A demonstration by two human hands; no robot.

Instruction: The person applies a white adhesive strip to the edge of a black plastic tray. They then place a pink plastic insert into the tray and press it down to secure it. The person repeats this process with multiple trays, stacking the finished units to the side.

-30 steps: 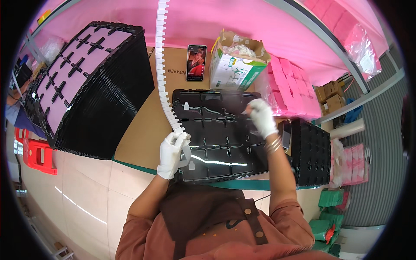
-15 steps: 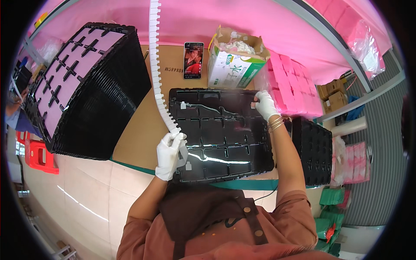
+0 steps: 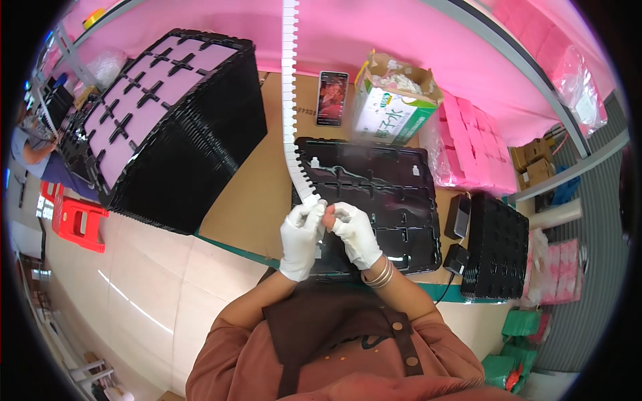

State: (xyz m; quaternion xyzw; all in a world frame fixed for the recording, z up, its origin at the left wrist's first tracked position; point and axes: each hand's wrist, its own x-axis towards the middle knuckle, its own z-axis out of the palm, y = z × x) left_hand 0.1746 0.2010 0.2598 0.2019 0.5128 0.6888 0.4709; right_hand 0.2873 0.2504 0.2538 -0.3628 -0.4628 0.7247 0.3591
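The left hand [image 3: 301, 242], in a white glove, is pinched on the lower end of the white strip [image 3: 289, 100], thumb and fingers together; the strip is a long, flat band with evenly spaced notches along its right edge; from the left hand's fingertips it bends up and slightly left, runs past the left edge of the black tray [image 3: 401, 207], and goes out at the top of the view, so nearly all of it lies beyond the hand; the right hand [image 3: 356, 235], gloved in white with bare fingertips [image 3: 329, 218] showing, meets the left at that same end, the strip's tip lying just to the left of its fingers; its thumb and fingers are drawn in close, but I cannot tell whether they grip the strip or a small piece; both hands are above the left part of the tray, near its lower edge; small white pieces [image 3: 415, 170] sit in the tray near its two upper corners, and another lies just below the hands; beyond the tray a phone [image 3: 332, 98] and a carton [image 3: 391, 117] stand side by side on brown cardboard [image 3: 237, 207]; a tall stack of black trays [image 3: 200, 147] rises to the left
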